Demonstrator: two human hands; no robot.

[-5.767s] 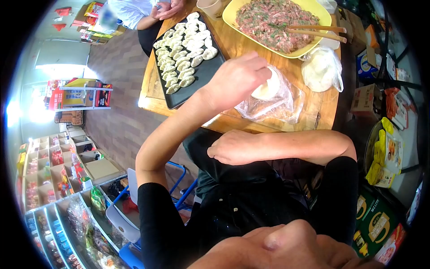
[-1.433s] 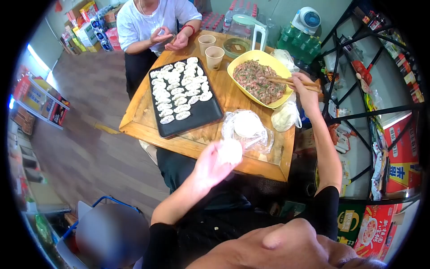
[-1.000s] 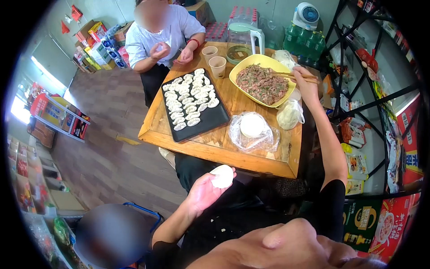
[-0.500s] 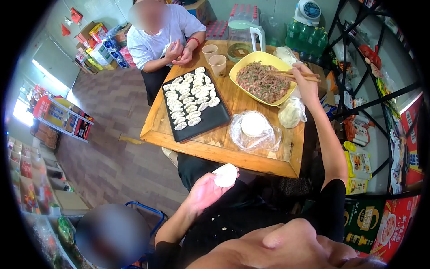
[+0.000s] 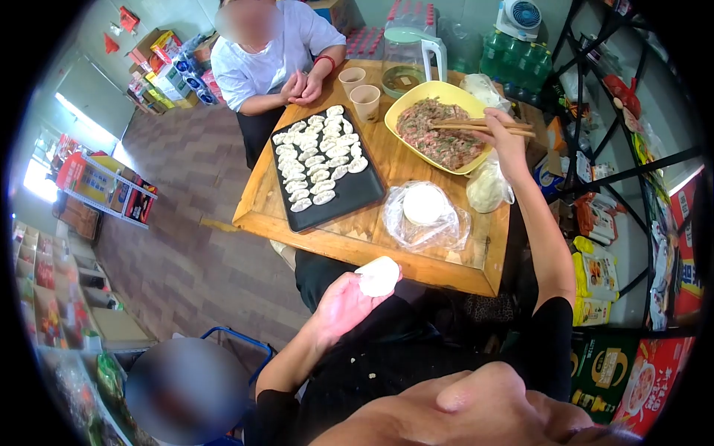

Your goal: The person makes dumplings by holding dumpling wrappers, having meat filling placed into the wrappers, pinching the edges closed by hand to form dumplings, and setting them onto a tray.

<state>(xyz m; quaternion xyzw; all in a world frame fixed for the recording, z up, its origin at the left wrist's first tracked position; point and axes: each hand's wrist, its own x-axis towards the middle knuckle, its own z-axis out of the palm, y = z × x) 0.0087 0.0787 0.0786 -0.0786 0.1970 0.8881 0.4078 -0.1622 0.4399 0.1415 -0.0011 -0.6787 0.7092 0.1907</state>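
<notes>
My left hand (image 5: 348, 303), palm up below the table's front edge, holds a round white dumpling wrapper (image 5: 379, 277) across its fingers. At the table's right, my right hand (image 5: 506, 140) grips a pair of wooden chopsticks (image 5: 476, 126). Their tips rest in the minced meat filling (image 5: 435, 137), which is flecked with green and fills a yellow bowl (image 5: 396, 95). Left of the bowl lies a black tray (image 5: 338, 207) with rows of folded dumplings (image 5: 323, 197). A stack of white wrappers (image 5: 424, 204) sits on a clear plastic bag (image 5: 451, 232) nearer to me.
Two paper cups (image 5: 365, 102) and a clear pitcher (image 5: 405, 67) stand at the back of the wooden table (image 5: 357, 256). A bagged pale lump (image 5: 487, 192) lies by the bowl. Across sits another person (image 5: 268, 67), hands together. Stocked shelves (image 5: 632, 163) line the right.
The chopstick tips have shifted slightly left within the filling. My left hand has risen a little with the wrapper. The other person's hands have come closer together.
</notes>
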